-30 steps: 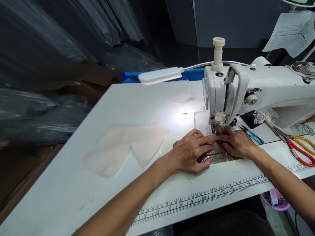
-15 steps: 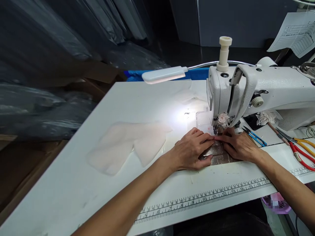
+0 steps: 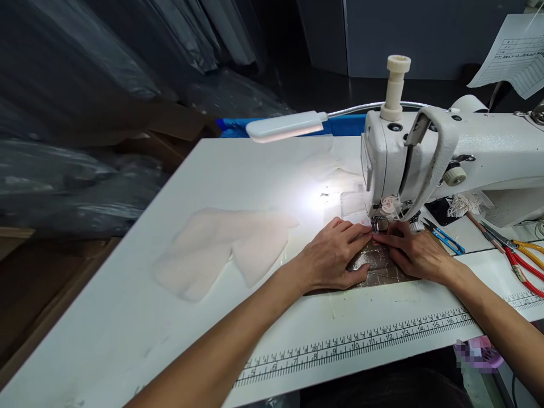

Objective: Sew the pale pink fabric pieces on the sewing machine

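My left hand lies flat, fingers stretched toward the presser foot of a white sewing machine. It presses a small translucent piece of fabric onto the metal plate. My right hand lies flat on the same piece from the right, fingertips meeting the left ones just before the needle. Both palms hide most of the piece.
Pale pink cut fabric pieces lie on the white table to the left. A gooseneck lamp shines on the needle area. Blue snips and red and yellow scissors lie at the right. A printed ruler runs along the front edge.
Both hands have slid slightly forward toward the presser foot with the piece under them. The view has shifted a little to the left.
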`<action>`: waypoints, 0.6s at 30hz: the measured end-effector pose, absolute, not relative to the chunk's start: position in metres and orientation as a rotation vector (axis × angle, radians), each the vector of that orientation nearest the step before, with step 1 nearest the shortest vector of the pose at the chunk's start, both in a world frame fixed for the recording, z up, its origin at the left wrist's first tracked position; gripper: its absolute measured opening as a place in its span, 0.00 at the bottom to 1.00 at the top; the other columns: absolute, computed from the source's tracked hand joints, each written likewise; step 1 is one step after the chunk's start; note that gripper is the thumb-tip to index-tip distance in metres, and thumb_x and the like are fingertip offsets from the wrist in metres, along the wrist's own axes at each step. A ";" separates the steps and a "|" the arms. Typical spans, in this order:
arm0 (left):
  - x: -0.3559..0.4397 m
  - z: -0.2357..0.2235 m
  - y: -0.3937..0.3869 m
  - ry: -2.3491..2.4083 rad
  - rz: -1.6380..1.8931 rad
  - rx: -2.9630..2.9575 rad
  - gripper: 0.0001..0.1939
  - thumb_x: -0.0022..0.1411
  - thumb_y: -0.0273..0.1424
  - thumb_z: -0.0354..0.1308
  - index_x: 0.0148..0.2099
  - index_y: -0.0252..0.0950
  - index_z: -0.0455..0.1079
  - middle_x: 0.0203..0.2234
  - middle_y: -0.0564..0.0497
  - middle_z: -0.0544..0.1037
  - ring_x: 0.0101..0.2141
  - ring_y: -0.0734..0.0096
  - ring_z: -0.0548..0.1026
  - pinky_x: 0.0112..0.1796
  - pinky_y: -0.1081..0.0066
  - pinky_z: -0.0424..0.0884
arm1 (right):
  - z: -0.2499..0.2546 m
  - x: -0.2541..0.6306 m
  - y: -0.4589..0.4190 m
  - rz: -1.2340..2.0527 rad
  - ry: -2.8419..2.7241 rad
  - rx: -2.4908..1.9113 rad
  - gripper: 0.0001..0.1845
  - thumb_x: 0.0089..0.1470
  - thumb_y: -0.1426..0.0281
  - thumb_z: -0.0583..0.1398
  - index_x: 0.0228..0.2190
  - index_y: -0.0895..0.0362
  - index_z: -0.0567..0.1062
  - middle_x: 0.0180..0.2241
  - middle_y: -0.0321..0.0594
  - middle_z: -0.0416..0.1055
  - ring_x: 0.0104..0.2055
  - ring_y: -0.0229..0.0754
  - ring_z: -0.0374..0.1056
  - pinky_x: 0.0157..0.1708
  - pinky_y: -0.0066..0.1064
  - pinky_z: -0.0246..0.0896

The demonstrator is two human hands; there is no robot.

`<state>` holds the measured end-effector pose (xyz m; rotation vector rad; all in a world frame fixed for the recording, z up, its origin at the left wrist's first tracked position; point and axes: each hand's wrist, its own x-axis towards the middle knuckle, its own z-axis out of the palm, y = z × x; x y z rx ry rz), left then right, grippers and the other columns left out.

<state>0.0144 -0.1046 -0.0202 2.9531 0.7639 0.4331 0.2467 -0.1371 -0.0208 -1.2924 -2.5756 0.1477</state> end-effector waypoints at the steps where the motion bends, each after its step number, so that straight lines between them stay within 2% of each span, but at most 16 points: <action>1: 0.014 -0.020 -0.104 0.775 0.431 2.962 0.23 0.62 0.39 0.52 0.55 0.31 0.70 0.52 0.40 0.75 0.44 0.56 0.73 0.46 0.58 0.67 | -0.021 0.247 -0.137 0.174 -2.569 -1.303 0.20 0.63 0.71 0.53 0.53 0.52 0.76 0.44 0.49 0.70 0.34 0.42 0.66 0.33 0.34 0.65; 5: 0.015 -0.019 -0.103 0.796 0.430 2.989 0.25 0.63 0.40 0.51 0.56 0.29 0.69 0.51 0.39 0.75 0.45 0.55 0.73 0.47 0.58 0.67 | -0.017 0.250 -0.139 0.369 -2.490 -1.341 0.21 0.64 0.70 0.52 0.53 0.51 0.76 0.45 0.49 0.70 0.33 0.41 0.68 0.33 0.34 0.67; 8: 0.016 -0.018 -0.102 0.826 0.384 2.994 0.25 0.64 0.42 0.51 0.56 0.30 0.69 0.52 0.39 0.74 0.46 0.55 0.73 0.47 0.57 0.66 | -0.011 0.251 -0.139 0.500 -2.402 -1.356 0.20 0.64 0.69 0.51 0.51 0.54 0.77 0.42 0.47 0.72 0.32 0.41 0.69 0.34 0.34 0.67; 13: 0.017 -0.018 -0.099 0.859 0.359 3.019 0.26 0.64 0.43 0.51 0.56 0.30 0.69 0.50 0.39 0.74 0.45 0.56 0.72 0.45 0.58 0.65 | 0.000 0.255 -0.135 0.659 -2.250 -1.352 0.15 0.63 0.67 0.53 0.41 0.56 0.79 0.37 0.44 0.75 0.36 0.43 0.71 0.38 0.34 0.66; 18: 0.017 -0.020 -0.098 0.876 0.393 3.062 0.29 0.64 0.45 0.50 0.55 0.25 0.69 0.45 0.38 0.75 0.42 0.56 0.72 0.44 0.59 0.65 | -0.007 0.259 -0.123 0.693 -2.149 -1.445 0.13 0.62 0.68 0.52 0.31 0.57 0.75 0.31 0.41 0.74 0.32 0.42 0.69 0.34 0.31 0.63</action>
